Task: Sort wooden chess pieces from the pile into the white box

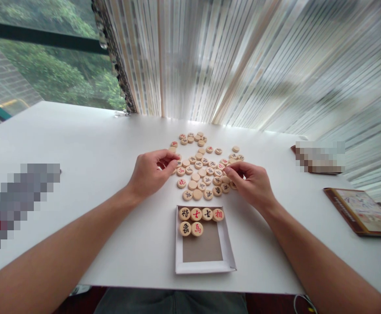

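Note:
Round wooden Chinese chess pieces [198, 165] lie scattered in the middle of the white table, several with red or black characters and others blank side up. At their left edge is my left hand [151, 172], thumb and forefinger curled close together against the pieces. My right hand [252, 181] reaches in from the right with its fingertips pinched beside a red-marked piece [221, 166]. Whether either pinch holds a piece is hidden. Nearer to me, a shallow white box [228, 248] has pieces along its far side: a full row and two more, face up, below it.
Two flat brown-edged items, a booklet-like one [367, 211] and a partly blurred one [321, 168], lie at the right. A blurred-out object [16, 205] is on the left. String curtains [190, 61] and a window border the table's [88, 144] far side.

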`<action>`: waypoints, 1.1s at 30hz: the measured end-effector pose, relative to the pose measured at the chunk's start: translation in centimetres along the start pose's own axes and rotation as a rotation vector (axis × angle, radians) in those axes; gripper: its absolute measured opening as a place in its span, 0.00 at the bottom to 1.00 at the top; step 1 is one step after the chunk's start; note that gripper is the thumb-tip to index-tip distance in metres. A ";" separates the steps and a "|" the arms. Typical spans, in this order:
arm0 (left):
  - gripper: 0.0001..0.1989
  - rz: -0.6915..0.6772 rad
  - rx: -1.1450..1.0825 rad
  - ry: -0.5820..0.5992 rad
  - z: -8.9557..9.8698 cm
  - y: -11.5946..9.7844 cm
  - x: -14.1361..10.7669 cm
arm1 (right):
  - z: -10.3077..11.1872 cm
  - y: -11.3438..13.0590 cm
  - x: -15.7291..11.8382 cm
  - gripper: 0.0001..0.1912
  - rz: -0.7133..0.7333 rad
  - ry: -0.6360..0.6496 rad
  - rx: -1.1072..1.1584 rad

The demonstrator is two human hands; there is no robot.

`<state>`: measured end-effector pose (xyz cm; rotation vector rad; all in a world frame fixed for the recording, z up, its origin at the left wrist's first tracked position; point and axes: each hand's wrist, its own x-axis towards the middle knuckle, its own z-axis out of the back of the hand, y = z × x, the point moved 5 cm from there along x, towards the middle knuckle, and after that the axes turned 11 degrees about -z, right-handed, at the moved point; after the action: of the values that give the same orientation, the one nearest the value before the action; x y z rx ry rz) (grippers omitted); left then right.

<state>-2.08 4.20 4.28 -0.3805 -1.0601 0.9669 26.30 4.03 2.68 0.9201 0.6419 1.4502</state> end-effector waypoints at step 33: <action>0.10 0.011 0.017 0.031 -0.1 -0.1 0.0 | 0.0 0.7 -0.3 0.14 0.042 0.012 -0.039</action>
<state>-1.95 4.10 4.31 -0.3860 -1.0218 0.9764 25.88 3.66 3.22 0.9002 0.6044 1.5013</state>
